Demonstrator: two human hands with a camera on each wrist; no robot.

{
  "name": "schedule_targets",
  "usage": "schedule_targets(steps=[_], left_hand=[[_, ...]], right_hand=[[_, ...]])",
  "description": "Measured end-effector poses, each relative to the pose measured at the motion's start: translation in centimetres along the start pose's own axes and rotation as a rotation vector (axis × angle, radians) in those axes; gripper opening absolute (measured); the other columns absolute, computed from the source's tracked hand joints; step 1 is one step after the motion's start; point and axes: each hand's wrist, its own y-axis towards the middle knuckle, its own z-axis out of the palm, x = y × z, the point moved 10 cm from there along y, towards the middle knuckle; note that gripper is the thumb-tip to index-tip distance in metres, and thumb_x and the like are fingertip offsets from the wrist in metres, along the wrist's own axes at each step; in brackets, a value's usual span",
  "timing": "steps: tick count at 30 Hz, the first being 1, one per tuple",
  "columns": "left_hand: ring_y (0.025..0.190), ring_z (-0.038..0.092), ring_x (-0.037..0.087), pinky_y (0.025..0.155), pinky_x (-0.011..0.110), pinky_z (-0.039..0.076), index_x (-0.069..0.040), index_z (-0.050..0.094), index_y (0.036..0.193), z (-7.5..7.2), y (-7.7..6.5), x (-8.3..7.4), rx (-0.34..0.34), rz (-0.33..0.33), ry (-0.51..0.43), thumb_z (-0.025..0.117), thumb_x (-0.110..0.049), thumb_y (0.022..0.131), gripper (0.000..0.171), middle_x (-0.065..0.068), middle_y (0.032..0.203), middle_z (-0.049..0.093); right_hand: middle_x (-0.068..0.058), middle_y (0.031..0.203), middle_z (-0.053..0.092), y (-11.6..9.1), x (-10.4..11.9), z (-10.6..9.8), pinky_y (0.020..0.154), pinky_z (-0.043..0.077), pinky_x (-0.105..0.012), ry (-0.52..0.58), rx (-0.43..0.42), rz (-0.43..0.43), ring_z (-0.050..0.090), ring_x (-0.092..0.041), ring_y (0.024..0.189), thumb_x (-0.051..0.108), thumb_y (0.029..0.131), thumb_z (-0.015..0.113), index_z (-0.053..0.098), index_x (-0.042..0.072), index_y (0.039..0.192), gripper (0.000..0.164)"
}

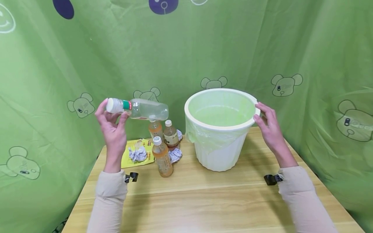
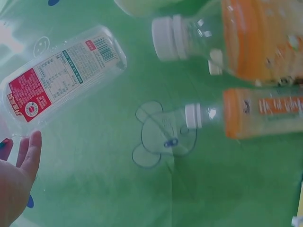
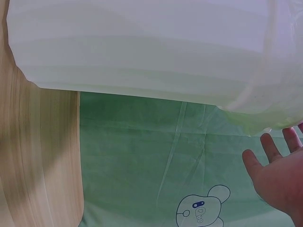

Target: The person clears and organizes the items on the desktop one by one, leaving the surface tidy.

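Observation:
In the head view my left hand (image 1: 114, 134) holds a clear plastic bottle (image 1: 149, 109) near its white cap, thumb below the neck. The bottle lies almost level in the air, its base pointing right. Its red and white label (image 2: 59, 73) faces the left wrist camera, where part of my left hand (image 2: 18, 182) shows beneath it. My right hand (image 1: 271, 129) grips the right rim of a white trash bin (image 1: 220, 150) lined with a thin pale green bag (image 1: 201, 134). Several fingers of that hand (image 3: 279, 179) spread outside the bin in the right wrist view.
Left of the bin stand an orange drink bottle (image 1: 163, 158), another behind it (image 1: 155, 129) and a darker bottle (image 1: 171, 135). Crumpled paper (image 1: 175, 156) lies beside them; more paper (image 1: 138, 154) rests on a yellow packet (image 1: 147, 158). A green curtain (image 1: 180, 55) surrounds the wooden table (image 1: 201, 200).

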Motion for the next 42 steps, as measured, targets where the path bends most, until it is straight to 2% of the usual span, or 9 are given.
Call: schedule_targets(steps=[3, 10, 14, 23, 27, 35, 42], left_hand=[[0.121, 0.063, 0.028, 0.108, 0.035, 0.056, -0.023, 0.036, 0.151, 0.7, -0.1, 0.2, -0.014, -0.008, -0.051, 0.067, -0.013, 0.098, 0.062, 0.009, 0.137, 0.058], [0.124, 0.063, 0.033, 0.107, 0.039, 0.057, -0.022, 0.035, 0.151, 2.5, -0.1, 0.3, -0.012, 0.024, -0.108, 0.067, -0.010, 0.098, 0.064, 0.011, 0.137, 0.059], [0.124, 0.063, 0.033, 0.107, 0.041, 0.056, -0.023, 0.034, 0.152, 3.6, 0.0, 0.4, -0.004, 0.024, -0.142, 0.067, -0.012, 0.098, 0.065, 0.011, 0.139, 0.059], [0.122, 0.063, 0.033, 0.107, 0.044, 0.057, -0.021, 0.033, 0.152, 7.0, -0.3, 1.3, 0.044, 0.009, -0.205, 0.067, -0.012, 0.098, 0.064, 0.010, 0.139, 0.059], [0.123, 0.063, 0.034, 0.106, 0.045, 0.057, -0.022, 0.033, 0.151, 8.3, -0.2, 1.4, 0.057, 0.011, -0.237, 0.067, -0.011, 0.098, 0.064, 0.010, 0.139, 0.058], [0.126, 0.062, 0.036, 0.108, 0.045, 0.056, -0.021, 0.031, 0.152, 10.5, -0.5, 1.5, 0.084, -0.007, -0.275, 0.067, -0.011, 0.098, 0.065, 0.010, 0.140, 0.057], [0.129, 0.061, 0.036, 0.110, 0.042, 0.054, -0.021, 0.031, 0.152, 12.2, -1.1, 2.5, 0.108, -0.059, -0.268, 0.067, -0.014, 0.098, 0.066, 0.010, 0.143, 0.058]], right_hand=[[-0.014, 0.165, 0.028, 0.0, -0.1, 0.0, 0.128, 0.030, -0.037, -0.004, -0.001, 0.001, 0.035, -0.029, 0.146, 0.026, 0.109, 0.050, 0.038, 0.007, 0.157, 0.053], [-0.014, 0.165, 0.028, 0.0, -0.1, 0.0, 0.124, 0.032, -0.025, -0.002, -0.004, 0.001, 0.035, -0.029, 0.146, 0.026, 0.109, 0.050, 0.039, 0.006, 0.157, 0.053], [-0.014, 0.165, 0.028, -0.2, -0.2, 0.0, 0.126, 0.032, -0.029, 0.002, -0.010, 0.010, 0.035, -0.028, 0.146, 0.026, 0.109, 0.050, 0.039, 0.007, 0.157, 0.053], [-0.014, 0.165, 0.028, -0.2, -0.3, 0.1, 0.125, 0.031, -0.027, 0.015, -0.024, 0.007, 0.035, -0.026, 0.147, 0.026, 0.109, 0.050, 0.039, 0.006, 0.157, 0.052], [-0.014, 0.165, 0.028, 0.0, -0.3, 0.1, 0.127, 0.030, -0.032, 0.021, -0.028, 0.002, 0.035, -0.026, 0.147, 0.025, 0.109, 0.050, 0.039, 0.006, 0.156, 0.052], [-0.012, 0.166, 0.027, 0.1, -0.3, 0.2, 0.129, 0.028, -0.041, 0.033, -0.023, 0.012, 0.033, -0.030, 0.149, 0.026, 0.109, 0.049, 0.040, 0.008, 0.157, 0.052], [-0.014, 0.164, 0.028, 0.0, -0.3, 0.2, 0.128, 0.028, -0.033, 0.044, -0.034, 0.001, 0.034, -0.030, 0.148, 0.025, 0.109, 0.049, 0.039, 0.007, 0.156, 0.052]])
